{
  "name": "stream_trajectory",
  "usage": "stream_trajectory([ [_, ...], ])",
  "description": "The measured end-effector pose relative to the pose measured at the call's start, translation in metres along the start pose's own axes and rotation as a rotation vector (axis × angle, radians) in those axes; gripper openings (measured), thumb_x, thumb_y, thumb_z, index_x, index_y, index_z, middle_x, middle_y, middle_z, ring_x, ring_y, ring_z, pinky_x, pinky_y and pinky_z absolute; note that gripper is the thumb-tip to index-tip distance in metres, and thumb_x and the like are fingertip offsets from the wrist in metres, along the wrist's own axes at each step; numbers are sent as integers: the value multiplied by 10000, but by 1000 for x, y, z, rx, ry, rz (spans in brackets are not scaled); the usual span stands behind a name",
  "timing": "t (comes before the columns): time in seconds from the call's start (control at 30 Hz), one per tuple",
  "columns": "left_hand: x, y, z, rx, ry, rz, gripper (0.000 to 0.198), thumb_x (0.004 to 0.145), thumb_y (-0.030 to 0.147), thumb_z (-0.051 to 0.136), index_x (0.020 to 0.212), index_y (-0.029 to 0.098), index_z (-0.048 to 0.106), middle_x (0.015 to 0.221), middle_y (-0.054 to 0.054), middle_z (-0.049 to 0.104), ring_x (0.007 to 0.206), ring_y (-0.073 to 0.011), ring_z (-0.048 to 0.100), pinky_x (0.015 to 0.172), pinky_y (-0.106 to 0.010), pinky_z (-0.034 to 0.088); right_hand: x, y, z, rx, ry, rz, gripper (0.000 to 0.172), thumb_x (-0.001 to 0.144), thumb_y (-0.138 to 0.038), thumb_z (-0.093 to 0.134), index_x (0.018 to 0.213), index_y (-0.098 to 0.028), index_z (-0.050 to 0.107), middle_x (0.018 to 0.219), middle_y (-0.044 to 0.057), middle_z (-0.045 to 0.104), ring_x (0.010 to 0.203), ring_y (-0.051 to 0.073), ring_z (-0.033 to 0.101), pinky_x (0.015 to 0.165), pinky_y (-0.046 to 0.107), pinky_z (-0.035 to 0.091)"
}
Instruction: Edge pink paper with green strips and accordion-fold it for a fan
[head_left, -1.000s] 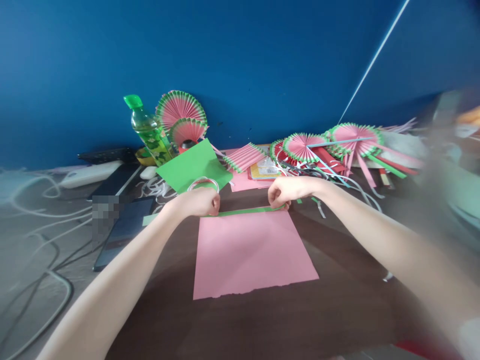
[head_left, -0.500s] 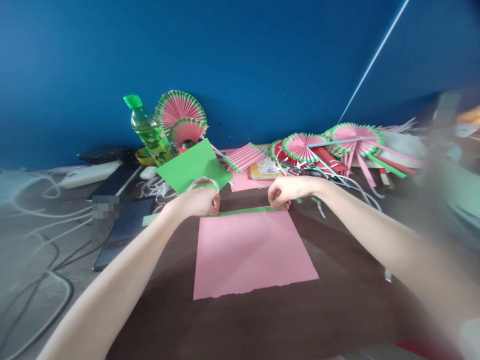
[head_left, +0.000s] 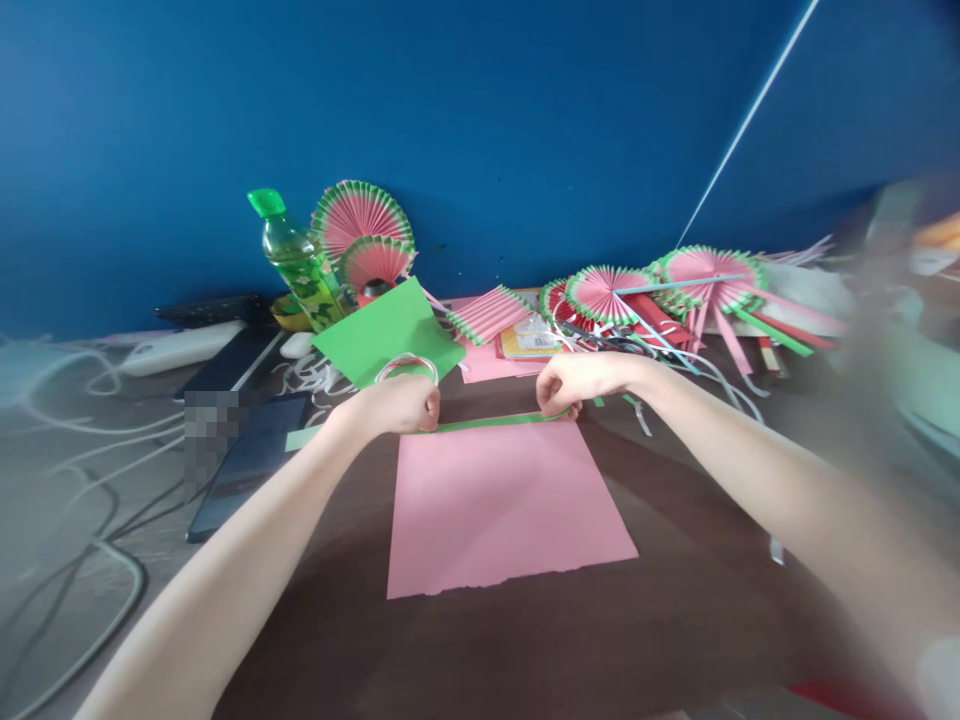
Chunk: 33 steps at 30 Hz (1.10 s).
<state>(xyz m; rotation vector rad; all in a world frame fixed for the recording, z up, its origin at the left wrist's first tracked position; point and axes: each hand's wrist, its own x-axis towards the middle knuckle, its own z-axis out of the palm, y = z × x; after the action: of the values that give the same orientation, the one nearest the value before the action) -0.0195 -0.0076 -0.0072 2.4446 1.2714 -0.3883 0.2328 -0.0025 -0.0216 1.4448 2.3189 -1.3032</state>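
A pink paper sheet lies flat on the dark table, its near edge ragged. Along its far edge runs a narrow green paper strip. My left hand has its fingers closed at the strip's left end, at the sheet's far left corner. At the other end my right hand pinches the strip near the far right corner. The fingertips of both hands are partly hidden. Just beyond my left hand, a roll of tape rests on a green paper sheet.
Pleated pink-and-green paper fans lean on the blue wall beside a green-capped bottle. More fans and paper strips lie at the back right. A dark tablet and cables are at left.
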Motion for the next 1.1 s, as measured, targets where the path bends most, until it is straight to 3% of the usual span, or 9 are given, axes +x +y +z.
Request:
stream_trajectory([
  [0.1, 0, 0, 0, 10, 4, 1, 141, 567, 129, 468, 437, 181, 453, 445, 37, 291, 489, -100, 228, 487, -270, 201, 0, 1, 0, -13, 0, 3, 150, 637, -290, 580, 695, -155, 611, 613, 12, 628, 584, 128, 593, 540, 215, 446],
  [0.33, 3, -4, 3, 20, -5, -20, 110, 571, 145, 479, 550, 161, 586, 503, 17, 466, 497, -95, 359, 493, -244, 251, 0, 0, 0, 6, 6, 14, 145, 632, -290, 590, 681, -154, 603, 615, 17, 639, 584, 130, 598, 542, 218, 446],
  [0.9, 4, -5, 3, 0, 4, -16, 142, 569, 146, 475, 573, 158, 617, 526, 6, 514, 523, -104, 408, 504, -233, 277, 1, 0, 1, 1, 23, 3, 141, 627, -278, 584, 671, -146, 604, 584, 14, 620, 552, 123, 578, 530, 221, 443],
  [1.1, 4, -6, 4, -47, 18, -23, 118, 546, 152, 467, 544, 158, 585, 486, 21, 452, 496, -103, 371, 508, -244, 261, 1, 0, 1, -11, 21, 4, 141, 622, -264, 574, 682, -141, 609, 609, 22, 630, 552, 119, 575, 530, 216, 441],
])
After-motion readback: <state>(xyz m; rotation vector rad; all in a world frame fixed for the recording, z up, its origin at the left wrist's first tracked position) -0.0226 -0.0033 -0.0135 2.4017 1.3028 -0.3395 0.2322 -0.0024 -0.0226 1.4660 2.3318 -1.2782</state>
